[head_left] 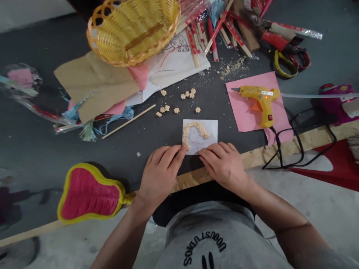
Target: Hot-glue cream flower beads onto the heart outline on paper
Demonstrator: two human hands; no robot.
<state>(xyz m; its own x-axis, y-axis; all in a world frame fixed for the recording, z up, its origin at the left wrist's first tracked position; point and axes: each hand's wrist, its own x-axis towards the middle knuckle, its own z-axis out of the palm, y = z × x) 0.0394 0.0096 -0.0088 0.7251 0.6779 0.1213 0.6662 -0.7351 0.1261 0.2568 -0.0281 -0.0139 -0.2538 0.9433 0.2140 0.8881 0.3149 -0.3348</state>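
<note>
A small white card (207,131) lies on the dark tabletop near its front edge, with an arch of small beige beads (195,129) stuck on it. My left hand (161,172) rests palm down, its fingertips pressed together at the card's lower left corner, by the end of the bead arch. My right hand (223,162) lies flat with its fingers on the card's lower edge. Several loose beige beads (179,102) are scattered just beyond the card.
A yellow glue gun (259,99) lies on a pink sheet (246,119) to the right, its black cord (294,145) trailing over the wooden edge. A yellow wicker basket (133,30), brown paper, chopsticks and tools sit behind. A pink and yellow fan (88,192) lies left.
</note>
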